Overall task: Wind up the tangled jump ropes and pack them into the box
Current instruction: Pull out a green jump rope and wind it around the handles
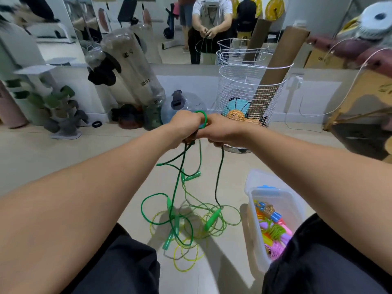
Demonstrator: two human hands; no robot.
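Observation:
My left hand (185,126) and my right hand (221,130) are held together in front of me, both gripping a dark green jump rope (179,166) whose loop sticks up between them. Its strands hang down to a tangle of green and yellow-green ropes (191,221) with green handles on the floor between my knees. A clear plastic box (254,225) stands on the floor at the right, holding several wound colourful ropes (273,230). Its lid leans behind it.
A white wire basket (252,98) with balls and cardboard tubes stands behind my hands. Clear punching bags (131,66), a water jug (182,105) and a dumbbell rack (61,111) line the wall. A mirror above shows a person.

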